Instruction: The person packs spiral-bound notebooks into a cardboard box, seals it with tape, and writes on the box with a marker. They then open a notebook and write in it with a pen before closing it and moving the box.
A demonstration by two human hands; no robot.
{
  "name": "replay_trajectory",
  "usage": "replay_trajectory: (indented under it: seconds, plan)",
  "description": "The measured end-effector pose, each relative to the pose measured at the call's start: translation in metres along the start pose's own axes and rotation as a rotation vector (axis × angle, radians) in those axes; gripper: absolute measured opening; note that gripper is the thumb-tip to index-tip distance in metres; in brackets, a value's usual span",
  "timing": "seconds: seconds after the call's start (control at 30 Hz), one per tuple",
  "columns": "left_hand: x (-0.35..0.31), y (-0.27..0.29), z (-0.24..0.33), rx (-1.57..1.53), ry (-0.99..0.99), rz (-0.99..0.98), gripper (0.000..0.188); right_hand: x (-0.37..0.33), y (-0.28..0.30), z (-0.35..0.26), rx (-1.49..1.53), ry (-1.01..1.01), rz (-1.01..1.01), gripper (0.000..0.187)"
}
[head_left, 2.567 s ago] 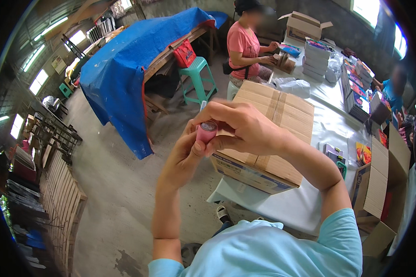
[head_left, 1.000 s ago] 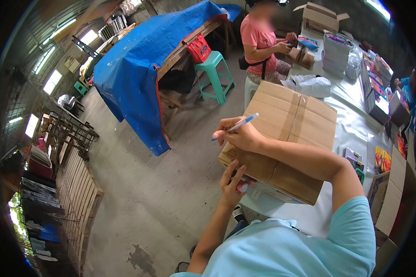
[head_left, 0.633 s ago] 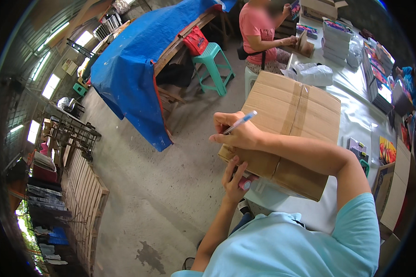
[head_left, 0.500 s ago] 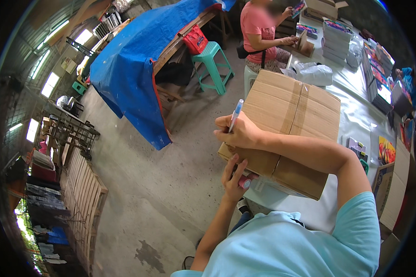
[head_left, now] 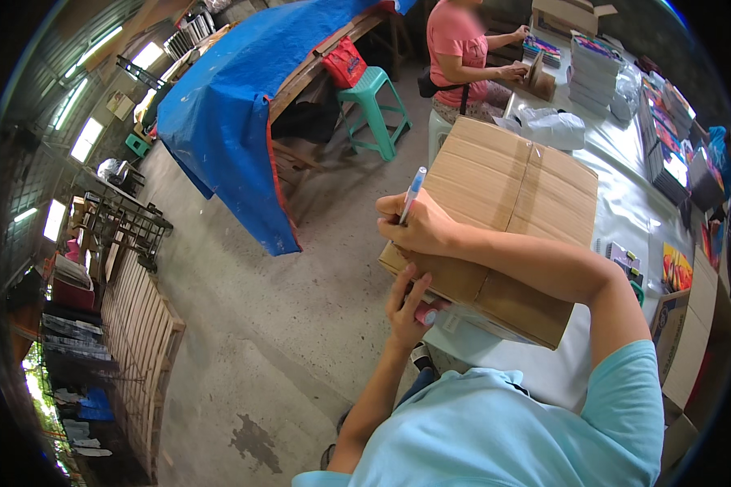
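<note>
The right hand (head_left: 419, 226) grips a blue-and-clear pen (head_left: 414, 188), fingers closed around the barrel, at the left corner of a taped cardboard box (head_left: 495, 195). The left hand (head_left: 404, 312), partly curled, retains a pink cylinder (head_left: 425, 313); its fingertips meet the box edge. The box sits on a white-covered table (head_left: 546, 375).

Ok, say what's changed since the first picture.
The left hand and right hand, earlier together at the pink cylinder, have parted. The left, still holding it, moved down to the box; the right holds the pen over its top. The closed box stays on the table.
</note>
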State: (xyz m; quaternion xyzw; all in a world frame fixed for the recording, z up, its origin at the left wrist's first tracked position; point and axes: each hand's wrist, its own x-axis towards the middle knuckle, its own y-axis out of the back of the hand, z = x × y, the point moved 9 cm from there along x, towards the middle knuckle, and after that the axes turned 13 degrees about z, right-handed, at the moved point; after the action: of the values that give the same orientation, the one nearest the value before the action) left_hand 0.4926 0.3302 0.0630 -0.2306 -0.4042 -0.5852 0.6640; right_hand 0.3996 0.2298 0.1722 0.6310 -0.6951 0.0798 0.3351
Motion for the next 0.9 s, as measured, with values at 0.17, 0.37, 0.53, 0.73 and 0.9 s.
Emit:
replay_trajectory:
  seconds: [0.17,0.37,0.53,0.73,0.9]
  plan:
    - [0.005,-0.001,0.007,0.053,-0.114,-0.006,0.061,-0.001,0.001,0.002,0.052,-0.031,0.001,0.018]
    - [0.007,0.0,0.009,0.069,-0.106,-0.005,0.061,0.004,0.007,0.03,0.396,-0.58,-0.022,0.035]
    - [0.008,-0.001,0.01,0.071,-0.134,0.012,0.061,0.005,0.011,0.001,0.044,0.007,0.086,0.031]
    - [0.005,-0.001,0.004,0.014,-0.014,0.022,0.053,0.0,0.004,0.01,-0.065,-0.061,0.014,0.024]
    - [0.004,-0.001,0.003,0.005,0.007,0.017,0.053,0.0,0.002,0.011,-0.066,-0.041,0.033,0.028]
